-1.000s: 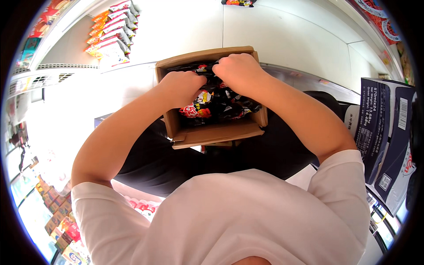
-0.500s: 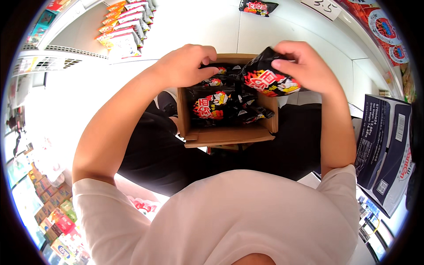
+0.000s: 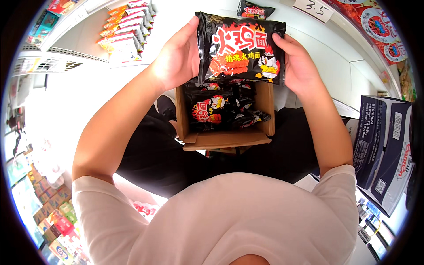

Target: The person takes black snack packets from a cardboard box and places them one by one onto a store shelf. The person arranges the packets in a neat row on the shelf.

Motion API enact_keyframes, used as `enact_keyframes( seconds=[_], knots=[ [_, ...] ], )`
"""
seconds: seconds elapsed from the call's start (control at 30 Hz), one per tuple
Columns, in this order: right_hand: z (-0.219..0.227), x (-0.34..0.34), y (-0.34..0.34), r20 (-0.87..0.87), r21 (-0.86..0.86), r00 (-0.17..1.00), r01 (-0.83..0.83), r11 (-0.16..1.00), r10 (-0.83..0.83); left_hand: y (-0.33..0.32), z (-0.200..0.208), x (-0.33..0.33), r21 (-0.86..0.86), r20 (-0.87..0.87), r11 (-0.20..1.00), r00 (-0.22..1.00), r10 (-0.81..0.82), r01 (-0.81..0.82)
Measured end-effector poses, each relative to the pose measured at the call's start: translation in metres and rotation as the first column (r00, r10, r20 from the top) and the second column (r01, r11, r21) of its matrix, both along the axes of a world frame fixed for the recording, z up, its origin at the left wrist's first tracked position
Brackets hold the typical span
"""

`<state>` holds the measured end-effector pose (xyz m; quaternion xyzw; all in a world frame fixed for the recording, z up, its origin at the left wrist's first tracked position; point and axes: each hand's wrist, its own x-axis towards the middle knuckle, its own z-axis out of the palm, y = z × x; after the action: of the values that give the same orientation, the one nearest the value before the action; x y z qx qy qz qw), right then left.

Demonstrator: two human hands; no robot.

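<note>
A black instant noodle packet (image 3: 240,51) with red and white print and a cartoon bird is held up flat, its front facing me. My left hand (image 3: 176,62) grips its left edge, thumb along the side and fingers partly hidden behind. On the opposite edge, my right hand (image 3: 299,62) is closed with the thumb on the front near the top corner. Below the packet, an open cardboard box (image 3: 227,140) stands between my legs. More black noodle packets (image 3: 210,110) lie inside it, and the held one covers the box's far side.
Beyond my hands is a white shelf (image 3: 327,66) with one black packet (image 3: 255,10) farther back. A row of orange and white packets (image 3: 126,35) stands at its left. A price card (image 3: 313,9) hangs at upper right. On my right is a dark blue carton (image 3: 382,145).
The noodle packet has risen from over the box and turned flat toward me. My left hand has left the box and taken the packet's left edge; my right hand keeps its hold.
</note>
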<state>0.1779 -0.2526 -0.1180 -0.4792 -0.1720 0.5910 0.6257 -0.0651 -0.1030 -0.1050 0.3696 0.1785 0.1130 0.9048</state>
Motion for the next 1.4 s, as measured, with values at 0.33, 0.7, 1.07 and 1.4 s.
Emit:
enact_keyframes(
  seconds=[0.33,0.7,1.07,1.4],
  knots=[
    [0.003,-0.027,-0.001,0.087,0.079,0.996,-0.026,0.997,0.019,-0.008,0.004,-0.009,0.335,-0.253,0.942,0.959,0.124,-0.033],
    [0.0,-0.026,0.001,0.153,0.011,0.987,-0.042,0.999,0.04,-0.013,0.009,-0.006,0.342,-0.356,0.931,0.9,0.251,-0.124],
    [-0.002,-0.019,0.003,0.457,0.045,0.889,-0.04,0.998,0.015,0.001,0.014,-0.007,0.242,-0.41,0.966,0.892,0.19,-0.095],
    [-0.003,-0.018,0.004,0.191,0.119,0.981,-0.064,0.991,0.04,0.023,0.003,-0.013,0.329,-0.402,0.943,0.897,0.184,-0.046]
  ],
)
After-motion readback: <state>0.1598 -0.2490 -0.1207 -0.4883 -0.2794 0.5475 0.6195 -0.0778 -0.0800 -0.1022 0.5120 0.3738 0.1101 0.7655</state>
